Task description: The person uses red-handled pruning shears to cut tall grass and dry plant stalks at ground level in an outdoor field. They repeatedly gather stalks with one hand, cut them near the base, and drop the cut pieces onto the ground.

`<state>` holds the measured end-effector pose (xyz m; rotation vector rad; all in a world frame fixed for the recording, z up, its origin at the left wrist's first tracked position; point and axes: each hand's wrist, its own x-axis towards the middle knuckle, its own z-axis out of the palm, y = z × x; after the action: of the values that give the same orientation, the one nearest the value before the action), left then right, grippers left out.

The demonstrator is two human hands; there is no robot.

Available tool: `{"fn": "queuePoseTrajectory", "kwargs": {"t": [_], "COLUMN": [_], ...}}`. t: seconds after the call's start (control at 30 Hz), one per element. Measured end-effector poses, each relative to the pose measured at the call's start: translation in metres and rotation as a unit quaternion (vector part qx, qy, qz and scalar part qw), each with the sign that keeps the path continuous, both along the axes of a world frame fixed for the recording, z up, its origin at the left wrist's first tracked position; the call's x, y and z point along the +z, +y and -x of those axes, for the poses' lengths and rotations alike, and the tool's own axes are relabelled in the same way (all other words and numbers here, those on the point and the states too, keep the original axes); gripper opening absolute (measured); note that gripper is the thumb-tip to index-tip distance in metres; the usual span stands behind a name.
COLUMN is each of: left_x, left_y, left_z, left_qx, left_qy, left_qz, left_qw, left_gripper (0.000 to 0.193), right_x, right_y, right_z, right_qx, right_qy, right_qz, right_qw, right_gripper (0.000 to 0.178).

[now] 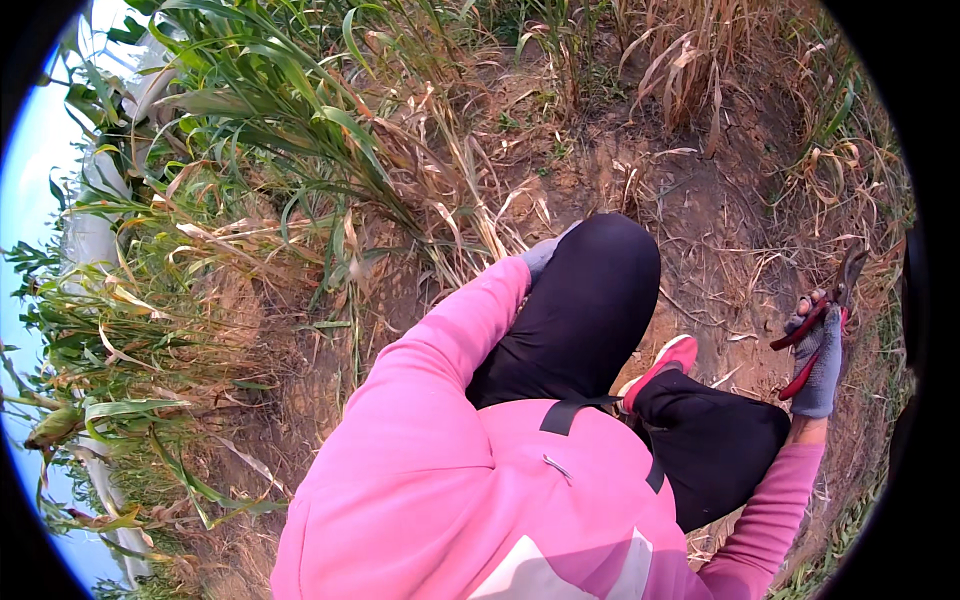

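Observation:
My right hand (819, 362), in a grey work glove, is out at the far right, closed around a pair of pruning shears (848, 275). The red handles show on both sides of the palm, and the dark blades point away from me. My left hand (543, 256) is also gloved in grey. Only a small part of it shows beside my bent knee, next to dry stalks (480, 215); its fingers are hidden behind the leg.
Tall green and drying stalks (340, 130) crowd the left and far side. Reddish bare soil (700, 230) with dry leaf scraps lies ahead. My black-trousered knees (610, 270) and a pink shoe (665, 366) sit between my arms. More dry grass (690, 70) stands at the back right.

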<state>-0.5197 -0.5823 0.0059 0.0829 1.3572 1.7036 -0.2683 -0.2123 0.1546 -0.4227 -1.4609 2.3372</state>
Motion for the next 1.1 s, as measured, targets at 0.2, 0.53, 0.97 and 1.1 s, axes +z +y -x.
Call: {"fn": "queuePoseTrajectory", "kwargs": {"t": [0.2, 0.53, 0.97, 1.1], "left_x": [0.013, 0.068, -0.120, -0.162], "left_y": [0.004, -0.041, -0.200, -0.192], "left_z": [-0.020, -0.035, 0.091, 0.043], "left_qx": [-0.193, -0.144, 0.289, 0.122], "left_qy": [0.500, 0.548, 0.067, 0.076], "left_qz": [0.100, 0.137, 0.222, 0.391], "left_qw": [0.838, 0.812, 0.929, 0.909], "left_gripper": [0.063, 0.058, 0.025, 0.039], "right_x": [-0.028, -0.021, -0.026, -0.033], "right_y": [-0.014, -0.030, -0.018, -0.012], "right_z": [-0.024, -0.024, -0.031, -0.032], "right_qx": [0.081, 0.082, -0.019, -0.035], "right_qy": [-0.304, -0.365, -0.431, -0.425], "right_qz": [-0.048, -0.146, -0.099, -0.059], "right_qw": [0.948, 0.916, 0.897, 0.902], "right_gripper": [0.043, 0.039, 0.041, 0.036]}}
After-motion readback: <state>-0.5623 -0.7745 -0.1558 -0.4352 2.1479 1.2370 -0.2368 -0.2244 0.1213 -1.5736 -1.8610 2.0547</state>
